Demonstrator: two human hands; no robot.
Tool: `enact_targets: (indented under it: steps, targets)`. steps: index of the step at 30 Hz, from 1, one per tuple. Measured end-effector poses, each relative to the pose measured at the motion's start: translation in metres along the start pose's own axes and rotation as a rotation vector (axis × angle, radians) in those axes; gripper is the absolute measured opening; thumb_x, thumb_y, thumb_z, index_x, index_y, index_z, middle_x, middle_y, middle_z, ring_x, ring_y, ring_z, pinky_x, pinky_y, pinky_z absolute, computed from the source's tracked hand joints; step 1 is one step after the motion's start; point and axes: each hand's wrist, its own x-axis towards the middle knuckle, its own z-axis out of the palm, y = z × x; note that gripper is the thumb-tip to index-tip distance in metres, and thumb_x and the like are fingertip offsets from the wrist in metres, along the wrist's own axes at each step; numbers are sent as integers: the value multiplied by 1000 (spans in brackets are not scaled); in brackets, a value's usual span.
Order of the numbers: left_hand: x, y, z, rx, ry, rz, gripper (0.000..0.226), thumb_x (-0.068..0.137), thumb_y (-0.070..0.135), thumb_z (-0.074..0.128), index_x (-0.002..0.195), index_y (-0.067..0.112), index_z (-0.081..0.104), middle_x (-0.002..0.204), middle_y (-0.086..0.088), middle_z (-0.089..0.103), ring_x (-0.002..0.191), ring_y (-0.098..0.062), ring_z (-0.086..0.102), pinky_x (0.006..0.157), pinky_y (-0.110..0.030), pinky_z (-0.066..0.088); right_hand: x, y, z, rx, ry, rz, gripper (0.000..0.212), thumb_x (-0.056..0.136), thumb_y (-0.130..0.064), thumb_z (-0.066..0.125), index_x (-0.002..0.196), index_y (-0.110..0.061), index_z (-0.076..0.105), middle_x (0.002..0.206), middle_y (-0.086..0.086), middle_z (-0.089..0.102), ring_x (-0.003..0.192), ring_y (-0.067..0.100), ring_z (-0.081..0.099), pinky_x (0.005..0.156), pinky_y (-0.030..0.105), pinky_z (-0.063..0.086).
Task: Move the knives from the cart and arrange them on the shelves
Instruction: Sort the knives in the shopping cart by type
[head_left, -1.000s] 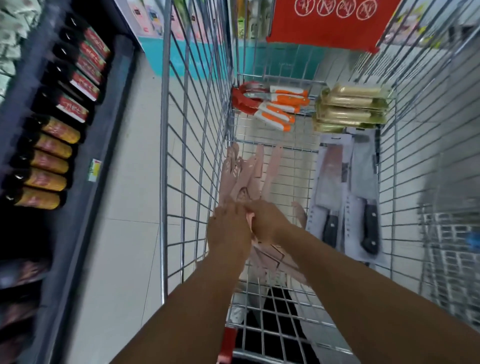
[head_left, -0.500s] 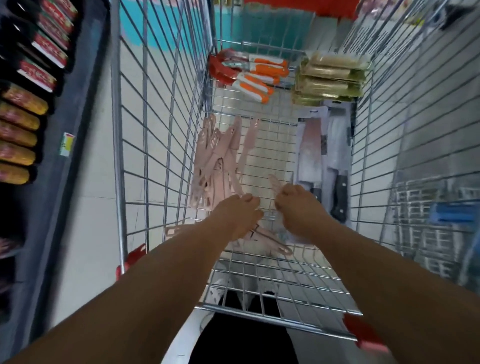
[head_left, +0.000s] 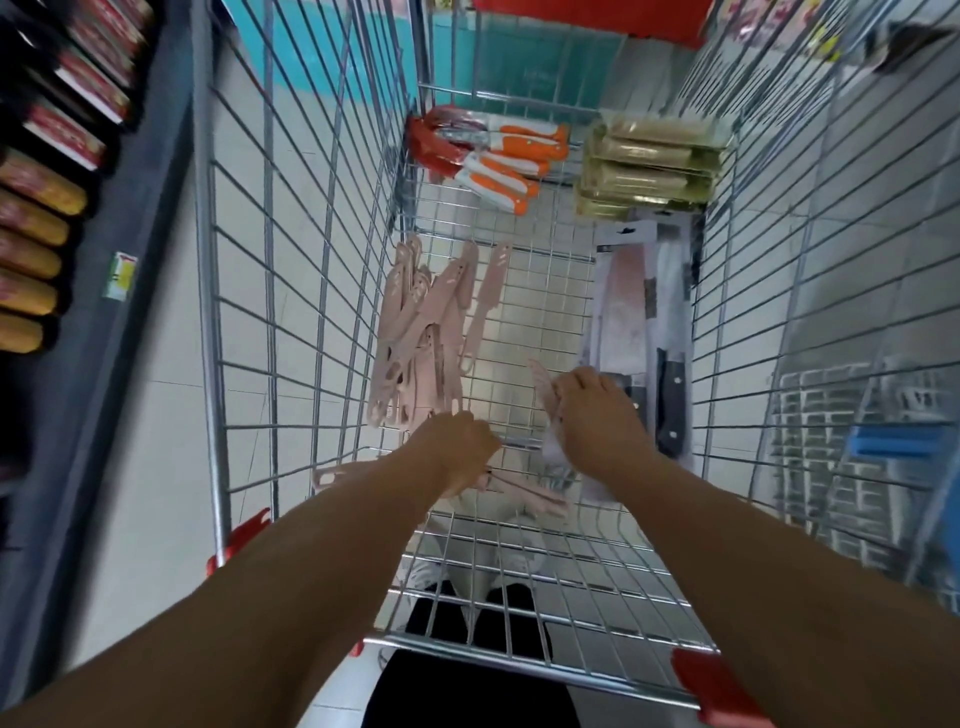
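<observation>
Knives lie inside the cart (head_left: 244, 322), largest first: boxed cleavers (head_left: 641, 332) on the right of its wire floor, orange-handled knives (head_left: 511, 166) at the far end, and thin pink knives (head_left: 421, 332) along the left wall. My left hand (head_left: 457, 457) has its grip curled around pink knives near the close end, while my right hand (head_left: 597, 415) pinches one more. I judge these light, stiff and slippery, so I would hold them bundled at the handles.

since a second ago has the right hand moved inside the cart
Yes. The right hand has gone right, away from the left hand and the pink knives, toward the black-handled cleavers.
</observation>
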Motion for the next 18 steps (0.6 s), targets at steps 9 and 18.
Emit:
enact_targets:
  steps: [9,18]
  targets:
    - [-10,-9,-15,-672,168,-296,20,89,8,58,77,21,49,85,-4,60,81,-24,59,65,-31,43,24,17,-7,475,-41,286,38,97,-6,38,129,-13,56,127,10,58,115,27,55,96,35,45]
    - [-20,-2,-23,-1090,490,-568,28,93,15,59,120,15,59,106,1,63,90,-17,58,80,-28,47,31,17,-3,631,54,363,36,102,-20,31,125,-8,56,120,9,63,98,23,58,83,29,45]
